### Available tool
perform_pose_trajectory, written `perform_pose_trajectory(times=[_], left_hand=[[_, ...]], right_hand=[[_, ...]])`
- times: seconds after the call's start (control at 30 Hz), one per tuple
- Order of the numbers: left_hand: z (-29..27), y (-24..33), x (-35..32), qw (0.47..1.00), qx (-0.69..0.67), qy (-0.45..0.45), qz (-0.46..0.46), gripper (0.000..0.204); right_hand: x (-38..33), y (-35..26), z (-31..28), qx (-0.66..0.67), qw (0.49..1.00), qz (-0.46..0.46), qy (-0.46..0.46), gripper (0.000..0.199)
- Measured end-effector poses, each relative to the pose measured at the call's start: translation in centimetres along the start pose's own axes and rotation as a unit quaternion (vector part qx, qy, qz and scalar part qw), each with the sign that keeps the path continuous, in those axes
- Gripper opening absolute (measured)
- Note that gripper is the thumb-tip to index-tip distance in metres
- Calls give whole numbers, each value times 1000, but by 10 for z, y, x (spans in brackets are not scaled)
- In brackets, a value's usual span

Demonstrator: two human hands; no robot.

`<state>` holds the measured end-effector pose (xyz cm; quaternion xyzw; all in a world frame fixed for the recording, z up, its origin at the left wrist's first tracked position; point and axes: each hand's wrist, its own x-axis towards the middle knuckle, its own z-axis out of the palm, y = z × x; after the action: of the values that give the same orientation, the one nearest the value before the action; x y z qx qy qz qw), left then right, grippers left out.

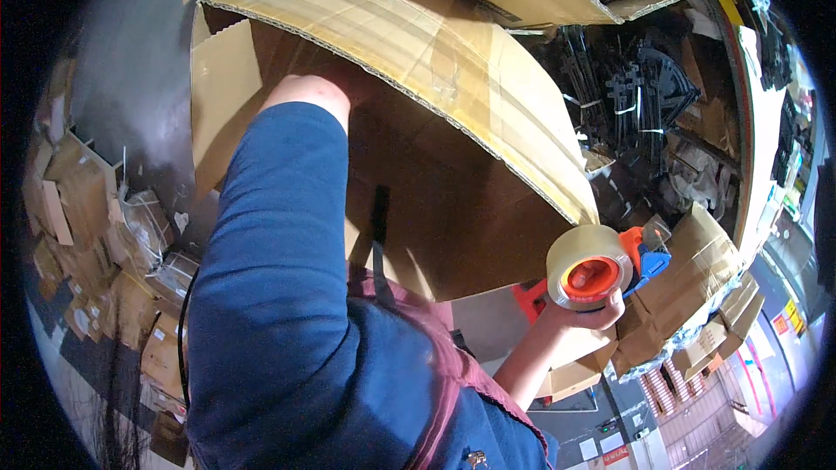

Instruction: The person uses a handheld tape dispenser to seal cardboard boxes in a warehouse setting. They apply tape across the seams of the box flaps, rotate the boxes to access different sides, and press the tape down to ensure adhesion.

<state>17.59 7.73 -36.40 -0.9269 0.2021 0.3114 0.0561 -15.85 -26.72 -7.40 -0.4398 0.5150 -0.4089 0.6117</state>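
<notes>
Grey floor [131,70] shows at the upper left of my feed, with stacked cartons [83,187] down the left edge and a heap of black plastic parts [640,91] at the upper right. Straight ahead of the wearer, filling the middle of the view, is a large cardboard box [453,78], tilted, with its mouth toward the wearer and clear strips running along its outer panel.

My left hand [315,89] goes in through that mouth, the blue sleeve [279,200] crossing the near edge. Its fingers are lost in the dark interior, so I can't tell whether they grip the board or only press against it. My right hand [585,320] has its fingers curled around a tape dispenser [643,261] carrying a thick roll of clear tape [564,248] on a red core, just beside the box's lower right corner.

I'd judge the box light for its bulk, stiff along the corrugated edges but floppy across the wide panels (one careless push could crease them). A flat palm inside, near a fold, should steady it better than a pinch on a loose flap. The dispenser looks compact and front-heavy with that roll; I'd hold it by the handle, clear of the cutting end and the film.
</notes>
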Motion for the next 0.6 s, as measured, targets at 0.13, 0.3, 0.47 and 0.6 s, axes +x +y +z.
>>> perform_pose_trajectory(times=[0.13,0.3,0.47,0.6], left_hand=[[-11,5,14,999,20,-1,31,69],[-9,65,-3,996,-16,-4,90,69],[-17,172,-2,970,-56,-5,236,69],[-22,200,-1,962,-59,-14,267,68]], right_hand=[[-15,0,5,19,999,27,12,49],[4,1,-2,-3,996,10,-85,56],[1,4,-17,66,991,30,-111,63],[4,18,-24,-157,978,-133,-43,65]])
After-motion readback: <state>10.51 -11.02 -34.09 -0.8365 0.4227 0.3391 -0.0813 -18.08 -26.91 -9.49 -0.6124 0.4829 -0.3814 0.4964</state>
